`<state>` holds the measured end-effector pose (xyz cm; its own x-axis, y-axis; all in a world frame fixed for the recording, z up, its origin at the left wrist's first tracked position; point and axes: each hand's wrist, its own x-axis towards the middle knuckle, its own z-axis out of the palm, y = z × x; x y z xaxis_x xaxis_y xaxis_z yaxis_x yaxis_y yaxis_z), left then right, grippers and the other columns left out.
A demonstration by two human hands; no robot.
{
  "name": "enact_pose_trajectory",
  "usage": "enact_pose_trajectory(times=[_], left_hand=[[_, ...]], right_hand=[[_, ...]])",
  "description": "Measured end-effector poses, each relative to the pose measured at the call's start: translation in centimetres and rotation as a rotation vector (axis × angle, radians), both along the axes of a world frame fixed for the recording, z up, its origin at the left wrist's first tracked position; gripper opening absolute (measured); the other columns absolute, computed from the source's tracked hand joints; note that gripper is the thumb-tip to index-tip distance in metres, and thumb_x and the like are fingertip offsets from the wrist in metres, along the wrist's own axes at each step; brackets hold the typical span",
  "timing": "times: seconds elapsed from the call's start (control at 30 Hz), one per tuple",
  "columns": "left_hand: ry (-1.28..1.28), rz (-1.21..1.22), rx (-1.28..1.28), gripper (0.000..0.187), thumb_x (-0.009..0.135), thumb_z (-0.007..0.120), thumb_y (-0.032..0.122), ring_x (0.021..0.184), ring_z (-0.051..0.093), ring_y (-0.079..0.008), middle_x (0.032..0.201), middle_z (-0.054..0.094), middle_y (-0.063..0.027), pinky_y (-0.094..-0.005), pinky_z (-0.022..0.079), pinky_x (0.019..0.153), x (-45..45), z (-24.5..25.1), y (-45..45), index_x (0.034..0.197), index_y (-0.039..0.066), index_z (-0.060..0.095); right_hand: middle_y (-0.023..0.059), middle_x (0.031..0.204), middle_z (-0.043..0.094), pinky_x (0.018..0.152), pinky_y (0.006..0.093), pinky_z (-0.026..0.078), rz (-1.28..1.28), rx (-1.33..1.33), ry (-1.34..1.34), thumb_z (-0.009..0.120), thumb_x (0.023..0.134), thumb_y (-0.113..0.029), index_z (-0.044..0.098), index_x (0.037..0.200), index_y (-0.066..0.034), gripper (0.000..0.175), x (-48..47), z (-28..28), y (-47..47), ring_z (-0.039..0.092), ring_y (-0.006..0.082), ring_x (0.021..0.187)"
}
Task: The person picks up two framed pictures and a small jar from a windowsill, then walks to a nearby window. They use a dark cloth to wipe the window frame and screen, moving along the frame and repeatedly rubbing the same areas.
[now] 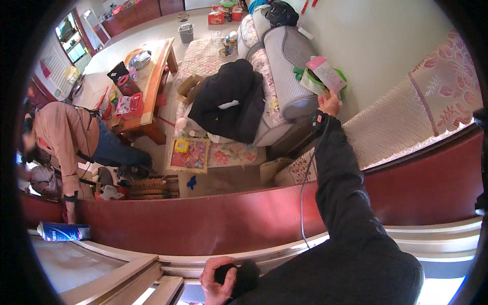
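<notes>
My right hand [329, 105], in a black sleeve with a dark wristband, reaches across the red windowsill [213, 225]. Its fingers hold a pink-and-white printed packet [327, 74]. A green-edged bag [310, 84] sits right beside the packet, near the striped rolled mattress [293, 72]; whether my fingers grip the bag too, I cannot tell. Down by the pale window frame [179, 263], my left hand [217, 280] curls its thumb and fingers around a small black object [225, 271]. What that object is stays unclear.
At left a person in a tan jacket [65, 133] bends over, one hand by the sill. A blue spray can [65, 231] lies there. Beyond are a floral-covered bed [202, 57] with a black coat [228, 103], a wooden table [164, 65] and a patterned curtain [389, 118].
</notes>
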<state>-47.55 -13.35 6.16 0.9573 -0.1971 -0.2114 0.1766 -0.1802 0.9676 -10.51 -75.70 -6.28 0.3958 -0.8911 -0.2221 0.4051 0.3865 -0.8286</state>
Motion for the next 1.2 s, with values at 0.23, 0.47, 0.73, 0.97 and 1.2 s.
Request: enact_pose_trajectory(times=[0.23,0.47,0.73,0.97,1.2], left_hand=[[-0.379,-0.053,0.514,0.083,0.081,0.096,0.018,0.144,0.059,-0.0408,0.154,0.064,-0.0207,-0.0535,0.047,0.121,-2.6,-2.4,1.6,0.155,0.003,0.061],[-0.513,0.046,0.492,0.047,0.082,0.087,0.001,0.118,0.070,-0.0398,0.127,0.075,-0.0181,-0.0484,0.058,0.104,-3.9,-3.3,2.2,0.128,0.004,0.077],[-0.076,0.295,-0.298,0.035,0.107,0.075,0.006,0.119,0.069,-0.0198,0.130,0.073,-0.0101,-0.0355,0.054,0.109,-3.7,-1.0,0.5,0.140,-0.002,0.065],[-0.044,0.077,-0.462,0.045,0.113,0.066,0.017,0.136,0.065,-0.0260,0.149,0.067,-0.0167,-0.0408,0.048,0.120,-4.9,0.0,-2.1,0.152,-0.004,0.058],[0.151,-0.077,-0.234,0.033,0.115,0.065,0.021,0.109,0.078,-0.0242,0.120,0.082,-0.0181,-0.0396,0.060,0.103,-8.3,-2.8,2.6,0.132,-0.006,0.072]], right_hand=[[0.0183,0.109,0.079,0.088,0.0389,0.068,0.551,-0.146,0.076,0.064,0.108,-0.012,0.069,0.113,0.0032,0.018,-6.1,5.7,9.9,0.080,0.0299,0.100],[0.0167,0.119,0.079,0.093,0.0397,0.064,1.070,-0.576,0.104,0.061,0.114,-0.032,0.070,0.132,0.0035,0.040,-21.9,15.6,25.4,0.079,0.0267,0.102],[0.0183,0.150,0.065,0.113,0.0417,0.057,1.528,-0.652,0.191,0.091,0.098,-0.031,0.051,0.167,-0.0050,0.084,-41.4,14.4,41.7,0.066,0.0289,0.138],[0.0163,0.140,0.073,0.109,0.0402,0.058,1.192,-0.847,0.283,0.083,0.097,-0.010,0.058,0.159,-0.0002,0.068,-44.7,13.4,38.3,0.071,0.0243,0.127],[0.0215,0.126,0.073,0.100,0.0447,0.060,0.252,-1.568,0.770,0.072,0.095,-0.002,0.066,0.149,-0.0070,0.054,-43.9,14.1,23.5,0.075,0.0396,0.111]])
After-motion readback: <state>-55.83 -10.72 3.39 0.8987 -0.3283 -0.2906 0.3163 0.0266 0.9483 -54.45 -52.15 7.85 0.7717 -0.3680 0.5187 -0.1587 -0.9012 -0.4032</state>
